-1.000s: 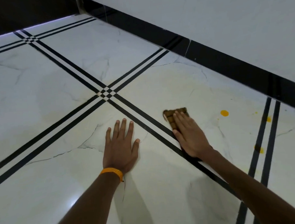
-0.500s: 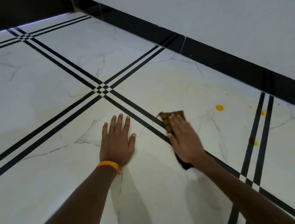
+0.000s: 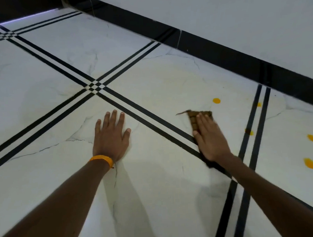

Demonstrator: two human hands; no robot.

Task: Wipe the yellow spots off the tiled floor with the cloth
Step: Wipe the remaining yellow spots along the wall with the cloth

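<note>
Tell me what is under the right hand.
The right hand lies flat on a brown cloth, pressing it onto the tiled floor. Only the cloth's far end shows past the fingertips. Whether a yellow spot lies beneath it cannot be seen.

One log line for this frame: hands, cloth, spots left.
left hand: flat on floor, empty | right hand: pressing brown cloth on tile | yellow spots: several unwiped, right of cloth

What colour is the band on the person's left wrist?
Orange-yellow, with a braided look. The wristband shows clearly in the head view, just behind the left hand.
</note>
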